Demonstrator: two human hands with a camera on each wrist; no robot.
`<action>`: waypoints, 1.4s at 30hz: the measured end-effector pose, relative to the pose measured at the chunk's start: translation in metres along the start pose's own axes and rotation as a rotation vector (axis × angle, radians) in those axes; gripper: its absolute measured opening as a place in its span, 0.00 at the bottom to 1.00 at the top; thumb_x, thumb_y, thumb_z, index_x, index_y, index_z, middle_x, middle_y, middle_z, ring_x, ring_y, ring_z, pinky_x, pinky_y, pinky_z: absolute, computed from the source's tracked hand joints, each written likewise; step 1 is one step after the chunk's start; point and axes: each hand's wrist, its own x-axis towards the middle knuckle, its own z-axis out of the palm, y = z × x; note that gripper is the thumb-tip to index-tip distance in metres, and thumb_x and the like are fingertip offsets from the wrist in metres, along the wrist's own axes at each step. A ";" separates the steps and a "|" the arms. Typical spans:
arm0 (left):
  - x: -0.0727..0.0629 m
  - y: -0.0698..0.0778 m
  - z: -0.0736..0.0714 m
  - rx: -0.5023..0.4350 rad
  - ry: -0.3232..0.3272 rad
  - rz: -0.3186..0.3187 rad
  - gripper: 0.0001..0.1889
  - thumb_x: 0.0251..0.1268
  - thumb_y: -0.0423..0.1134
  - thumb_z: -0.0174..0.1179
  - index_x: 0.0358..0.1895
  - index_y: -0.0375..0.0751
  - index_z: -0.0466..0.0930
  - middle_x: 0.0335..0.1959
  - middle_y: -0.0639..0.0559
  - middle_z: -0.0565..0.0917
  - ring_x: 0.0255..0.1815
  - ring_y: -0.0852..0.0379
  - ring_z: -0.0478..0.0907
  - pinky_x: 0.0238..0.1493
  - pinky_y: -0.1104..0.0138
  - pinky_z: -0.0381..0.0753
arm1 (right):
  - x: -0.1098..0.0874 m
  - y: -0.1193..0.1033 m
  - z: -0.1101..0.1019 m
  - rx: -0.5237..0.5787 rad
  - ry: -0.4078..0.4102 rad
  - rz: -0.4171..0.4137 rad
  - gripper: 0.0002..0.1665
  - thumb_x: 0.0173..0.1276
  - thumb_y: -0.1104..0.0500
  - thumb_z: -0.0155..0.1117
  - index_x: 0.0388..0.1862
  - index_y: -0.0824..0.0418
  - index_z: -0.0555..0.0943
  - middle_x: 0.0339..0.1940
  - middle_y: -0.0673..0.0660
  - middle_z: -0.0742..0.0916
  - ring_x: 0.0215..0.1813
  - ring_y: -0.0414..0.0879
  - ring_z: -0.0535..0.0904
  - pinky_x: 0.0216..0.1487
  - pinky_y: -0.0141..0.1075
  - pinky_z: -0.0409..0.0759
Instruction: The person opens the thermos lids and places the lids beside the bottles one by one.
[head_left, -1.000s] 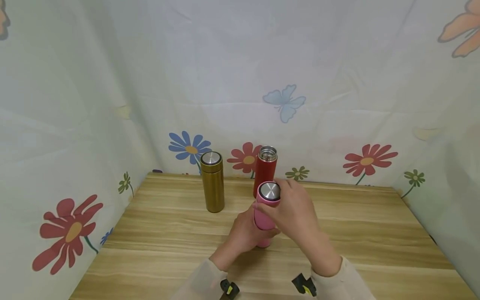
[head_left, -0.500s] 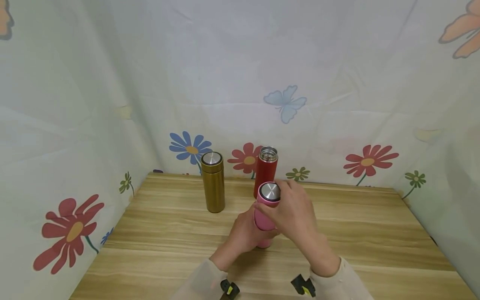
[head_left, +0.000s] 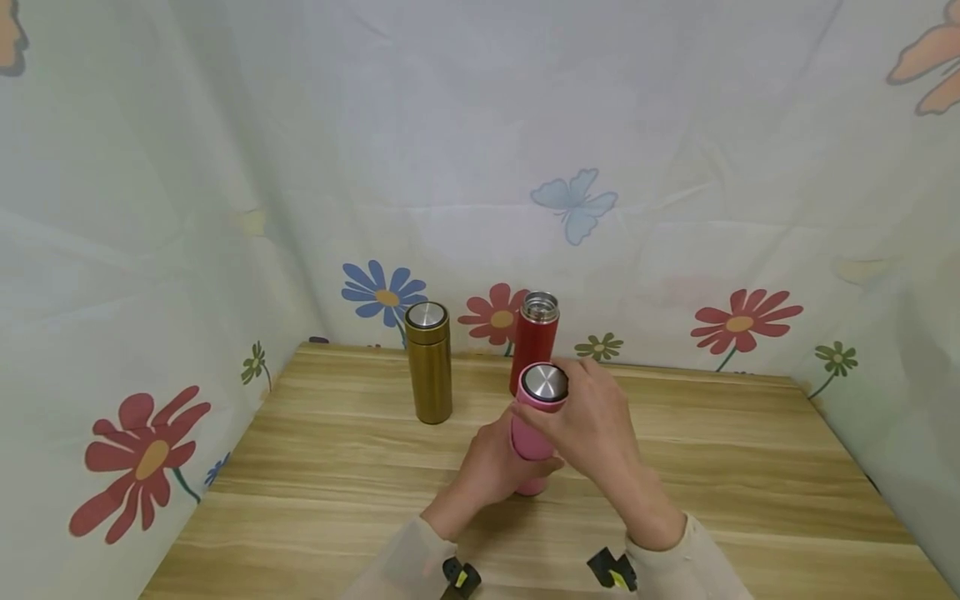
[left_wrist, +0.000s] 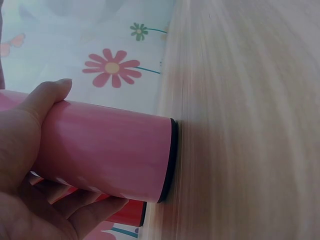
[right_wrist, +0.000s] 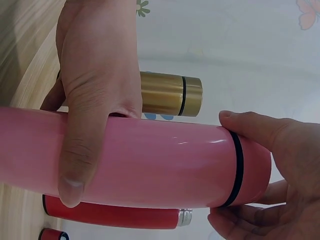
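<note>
A pink thermos bottle (head_left: pixel 534 437) stands upright near the middle of the wooden table. My left hand (head_left: pixel 487 467) grips its body, thumb on one side and fingers on the other, as the left wrist view shows of the bottle (left_wrist: pixel 115 150). At the top, my right hand (head_left: pixel 596 417) holds the pink lid (right_wrist: pixel 256 170) between thumb and fingers, just above a black ring. The lid's brushed-metal top (head_left: pixel 545 382) faces up. Behind it stands a red thermos bottle (head_left: pixel 534 346) with its steel mouth uncovered, partly hidden by the pink bottle and right hand.
A gold thermos bottle (head_left: pixel 431 375) with its lid on stands to the left. In the right wrist view, a small red cap-like piece (right_wrist: pixel 51 234) with a black rim lies beyond the red bottle. Flowered cloth (head_left: pixel 450 125) hangs around the table (head_left: pixel 337 467).
The head view has shifted slightly, so everything sits a little further right. Both hands keep the same hold on the pink thermos bottle and its lid.
</note>
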 end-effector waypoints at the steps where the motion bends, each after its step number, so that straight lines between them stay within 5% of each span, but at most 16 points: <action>1: 0.000 0.000 0.000 -0.006 -0.002 -0.001 0.45 0.56 0.62 0.74 0.74 0.54 0.62 0.61 0.54 0.83 0.58 0.56 0.82 0.62 0.55 0.83 | 0.000 0.000 0.000 0.003 -0.003 -0.002 0.46 0.50 0.42 0.87 0.60 0.68 0.81 0.49 0.63 0.86 0.48 0.56 0.83 0.47 0.50 0.87; 21: -0.001 -0.002 0.003 -0.015 0.029 0.055 0.46 0.53 0.62 0.76 0.74 0.63 0.62 0.55 0.60 0.85 0.53 0.63 0.82 0.57 0.59 0.81 | 0.006 0.020 -0.006 0.130 -0.098 -0.097 0.41 0.53 0.47 0.86 0.61 0.65 0.82 0.53 0.60 0.89 0.50 0.52 0.85 0.49 0.47 0.87; 30: 0.002 -0.002 0.001 -0.030 0.007 0.077 0.45 0.56 0.60 0.76 0.74 0.63 0.61 0.59 0.60 0.83 0.56 0.62 0.81 0.61 0.58 0.81 | 0.013 0.028 -0.011 0.215 -0.205 -0.108 0.44 0.55 0.53 0.85 0.69 0.64 0.78 0.55 0.61 0.87 0.49 0.49 0.84 0.45 0.39 0.86; 42: 0.000 -0.004 0.000 -0.077 0.002 0.068 0.42 0.56 0.60 0.76 0.72 0.62 0.64 0.58 0.59 0.83 0.55 0.61 0.82 0.60 0.58 0.82 | 0.020 0.036 -0.018 0.385 -0.383 -0.107 0.43 0.61 0.61 0.80 0.74 0.64 0.73 0.70 0.62 0.81 0.59 0.54 0.83 0.54 0.47 0.87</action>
